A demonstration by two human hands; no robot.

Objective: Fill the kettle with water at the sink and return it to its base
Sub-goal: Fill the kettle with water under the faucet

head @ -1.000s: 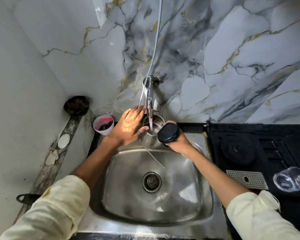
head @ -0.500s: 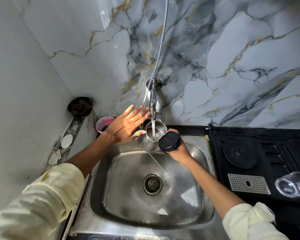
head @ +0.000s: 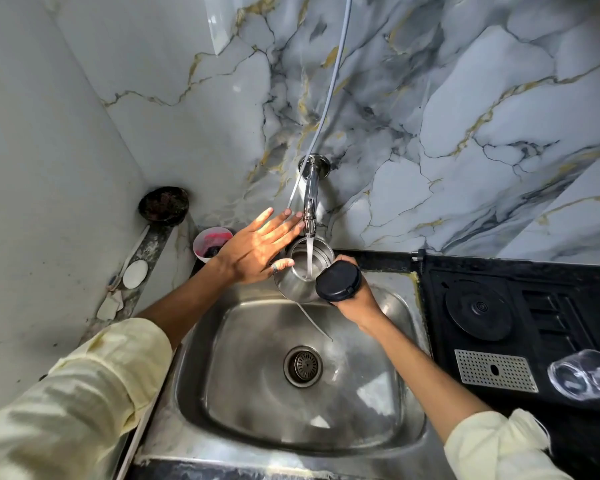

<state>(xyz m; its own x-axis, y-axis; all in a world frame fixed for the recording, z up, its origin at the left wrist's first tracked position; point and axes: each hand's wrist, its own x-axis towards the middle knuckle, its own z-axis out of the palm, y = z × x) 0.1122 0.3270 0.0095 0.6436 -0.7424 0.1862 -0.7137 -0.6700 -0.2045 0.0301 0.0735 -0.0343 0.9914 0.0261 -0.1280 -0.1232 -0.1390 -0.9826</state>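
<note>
Now the kettle (head: 302, 271) hangs under the tap (head: 310, 202), right hand (head: 352, 296) grip closed on its handle side.

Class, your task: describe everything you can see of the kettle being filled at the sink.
The kettle is a shiny steel-looking vessel, held under the tap above the back of the sink. Its round mouth is open and a stream of water falls into it. The black round lid is flipped back on the right. The right hand holds it by that side; the left hand, fingers spread, has its thumb against the rim. The handle is hidden.
</note>
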